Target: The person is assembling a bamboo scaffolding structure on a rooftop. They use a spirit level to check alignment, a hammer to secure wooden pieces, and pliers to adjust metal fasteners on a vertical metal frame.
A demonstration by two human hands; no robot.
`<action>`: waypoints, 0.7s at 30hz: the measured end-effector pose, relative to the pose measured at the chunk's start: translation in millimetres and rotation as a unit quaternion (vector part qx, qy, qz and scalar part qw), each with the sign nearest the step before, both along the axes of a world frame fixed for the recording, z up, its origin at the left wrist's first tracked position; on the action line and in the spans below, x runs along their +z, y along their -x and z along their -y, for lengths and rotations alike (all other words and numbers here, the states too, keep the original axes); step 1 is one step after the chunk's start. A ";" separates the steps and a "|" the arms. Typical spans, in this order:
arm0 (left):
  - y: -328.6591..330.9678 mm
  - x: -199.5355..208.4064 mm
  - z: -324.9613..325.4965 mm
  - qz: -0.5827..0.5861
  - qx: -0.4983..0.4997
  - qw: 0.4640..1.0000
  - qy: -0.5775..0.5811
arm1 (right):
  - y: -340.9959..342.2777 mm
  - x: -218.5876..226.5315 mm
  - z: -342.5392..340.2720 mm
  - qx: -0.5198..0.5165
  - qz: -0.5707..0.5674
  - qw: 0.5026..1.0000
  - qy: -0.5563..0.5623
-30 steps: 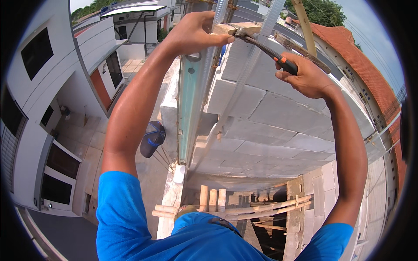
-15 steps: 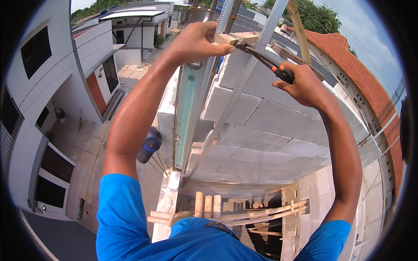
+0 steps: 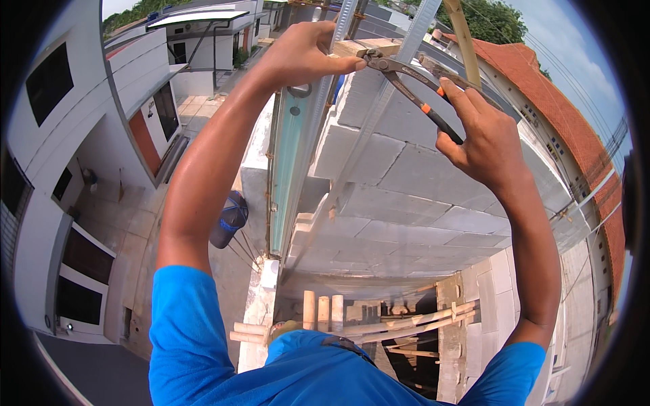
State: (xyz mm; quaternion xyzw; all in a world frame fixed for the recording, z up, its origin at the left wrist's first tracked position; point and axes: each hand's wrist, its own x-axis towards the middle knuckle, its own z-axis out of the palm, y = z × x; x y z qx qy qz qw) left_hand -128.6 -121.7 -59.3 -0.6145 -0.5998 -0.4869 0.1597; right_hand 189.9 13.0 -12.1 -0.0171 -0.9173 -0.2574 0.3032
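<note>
In my right hand (image 3: 484, 139) are pincers (image 3: 413, 84) with black handles and orange bands; the handles stand spread apart. Their jaws meet a wooden block (image 3: 351, 49) at the top of the block wall, close to my left thumb. My left hand (image 3: 305, 57) is closed round a perforated metal strip (image 3: 346, 17), its thumb stretched across the front and its fingertips partly hidden behind. A second perforated strip (image 3: 418, 30) rises to the right, behind the pincers. Whether the jaws hold wire is too small to tell. Below my left hand stands a long pale-green level (image 3: 288, 162).
A grey block wall (image 3: 420, 169) runs away to the right. Bamboo poles (image 3: 413, 328) cross a dark opening far below. A dark blue cap (image 3: 233, 213) sits left of the wall, beside thin rods. A wooden post (image 3: 464, 44) leans behind the pincers.
The pincers' handles have spread apart, and my right hand has opened out with them, shifting slightly right. My left hand stays at the strip. The whole view has tilted a little.
</note>
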 end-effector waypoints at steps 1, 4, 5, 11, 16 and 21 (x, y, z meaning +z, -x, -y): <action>2.1 -1.1 -0.7 0.003 -0.003 1.000 -0.005 | 1.3 -3.1 0.3 -0.007 -0.046 0.994 -0.101; 3.4 -3.4 -4.3 0.010 -0.013 1.000 -0.020 | 4.5 -12.2 -4.9 -0.093 -0.094 0.963 -0.234; 3.7 -4.8 -4.4 0.011 -0.010 1.000 -0.024 | 7.4 -17.9 -9.1 -0.102 -0.083 0.968 -0.212; 2.0 -4.8 -7.9 0.005 -0.016 0.999 -0.036 | 29.3 5.8 -66.0 -0.028 -0.064 0.991 -0.119; 0.7 -5.5 -6.6 0.009 -0.012 0.999 -0.038 | 48.1 27.1 -101.7 0.073 -0.049 0.987 -0.136; -4.5 -0.3 -2.0 0.003 -0.002 1.000 0.004 | 56.3 34.2 -119.7 0.090 -0.034 0.985 -0.141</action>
